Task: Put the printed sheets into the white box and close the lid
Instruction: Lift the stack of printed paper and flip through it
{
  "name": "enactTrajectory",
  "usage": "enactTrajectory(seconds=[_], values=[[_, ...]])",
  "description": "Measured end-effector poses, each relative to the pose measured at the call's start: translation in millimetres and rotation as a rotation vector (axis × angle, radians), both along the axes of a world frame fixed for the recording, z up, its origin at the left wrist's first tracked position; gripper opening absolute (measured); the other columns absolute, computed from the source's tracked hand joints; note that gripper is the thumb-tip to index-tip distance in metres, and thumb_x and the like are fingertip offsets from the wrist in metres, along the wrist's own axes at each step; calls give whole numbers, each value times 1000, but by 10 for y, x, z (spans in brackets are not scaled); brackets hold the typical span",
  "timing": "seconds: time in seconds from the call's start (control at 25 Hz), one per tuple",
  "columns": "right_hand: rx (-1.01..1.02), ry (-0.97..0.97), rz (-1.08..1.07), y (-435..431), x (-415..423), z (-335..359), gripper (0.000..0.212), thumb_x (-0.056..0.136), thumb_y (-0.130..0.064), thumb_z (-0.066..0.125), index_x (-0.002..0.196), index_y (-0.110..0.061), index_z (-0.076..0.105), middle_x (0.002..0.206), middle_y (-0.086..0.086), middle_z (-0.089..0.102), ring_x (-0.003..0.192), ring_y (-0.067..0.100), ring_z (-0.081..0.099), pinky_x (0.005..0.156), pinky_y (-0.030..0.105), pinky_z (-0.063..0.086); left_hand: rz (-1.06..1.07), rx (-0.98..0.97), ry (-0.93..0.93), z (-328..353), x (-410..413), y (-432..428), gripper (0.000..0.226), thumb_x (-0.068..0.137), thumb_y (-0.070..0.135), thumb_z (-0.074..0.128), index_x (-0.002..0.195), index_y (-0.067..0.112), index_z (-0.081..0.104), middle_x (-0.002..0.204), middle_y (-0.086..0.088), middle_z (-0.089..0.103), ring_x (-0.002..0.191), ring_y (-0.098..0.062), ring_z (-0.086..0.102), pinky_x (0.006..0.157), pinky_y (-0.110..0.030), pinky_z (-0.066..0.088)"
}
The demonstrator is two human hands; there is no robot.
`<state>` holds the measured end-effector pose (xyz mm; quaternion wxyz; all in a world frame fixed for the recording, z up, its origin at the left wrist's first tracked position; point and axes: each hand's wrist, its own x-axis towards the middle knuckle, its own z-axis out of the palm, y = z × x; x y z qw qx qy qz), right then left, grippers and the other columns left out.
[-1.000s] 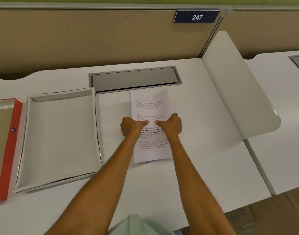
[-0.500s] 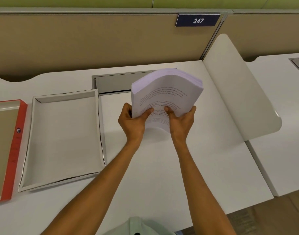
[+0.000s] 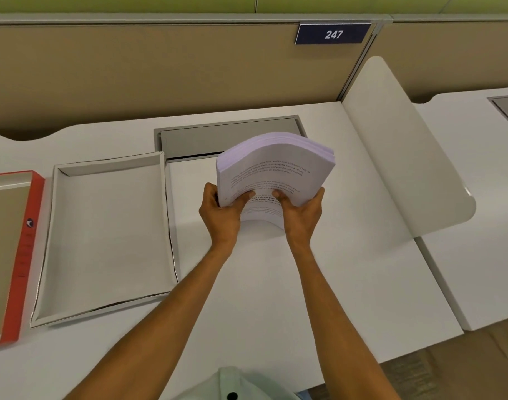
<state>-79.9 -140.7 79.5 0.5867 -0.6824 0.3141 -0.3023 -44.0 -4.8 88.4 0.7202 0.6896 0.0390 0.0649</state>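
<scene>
A thick stack of printed sheets (image 3: 276, 171) is held above the desk, its far end bowed upward. My left hand (image 3: 222, 209) grips its near left edge and my right hand (image 3: 300, 212) grips its near right edge, thumbs on top. The white box (image 3: 53, 241) lies open and hollow on the desk to the left of my hands, about a hand's width from the stack. At the far left lies a red-sided lid (image 3: 25, 255) with its brown inside facing up.
A grey cable-tray flap (image 3: 227, 137) is set into the desk behind the stack. A white curved divider panel (image 3: 405, 157) rises on the right, with a neighbouring desk (image 3: 483, 226) beyond it. A tan partition wall (image 3: 160, 76) with a "247" sign (image 3: 333, 33) closes the back.
The stack lay flat on the desk under both hands a second ago; both hands have lifted it off the desk, and it now bows upward at its far end.
</scene>
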Motion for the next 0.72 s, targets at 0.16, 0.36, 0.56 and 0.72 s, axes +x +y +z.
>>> enactTrajectory(seconds=[0.16, 0.36, 0.56, 0.72], values=[[-13, 26, 43, -70, -73, -33, 77, 59, -39, 91, 116, -55, 41, 107, -33, 58, 105, -7, 57, 78, 9, 53, -48, 70, 8, -47, 51, 86, 66, 65, 37, 89, 106, 61, 44, 99, 40, 60, 97, 7, 63, 78, -4, 51], [0, 70, 80, -40, -101, -77, 80, 59, -40, 91, 117, -55, 38, 106, -39, 55, 104, -12, 55, 78, 5, 50, -88, 92, 42, -157, 85, 149, 66, 65, 39, 88, 111, 52, 43, 109, 26, 58, 99, -6, 62, 78, -2, 49], [16, 43, 21, 27, -9, -69, 77, 63, -30, 91, 115, -49, 38, 108, -32, 58, 101, -8, 59, 75, 12, 55, -54, 88, 100, -164, 106, 106, 57, 70, 24, 89, 109, 46, 53, 106, 19, 64, 96, -8, 65, 77, -7, 53], [14, 59, 4, 93, 95, 41, 69, 67, -22, 89, 113, -26, 36, 110, -12, 59, 96, 3, 64, 66, 15, 57, -40, 170, 135, -34, 199, 119, 50, 68, 31, 90, 108, 26, 60, 98, 13, 67, 85, -5, 67, 62, -5, 52]])
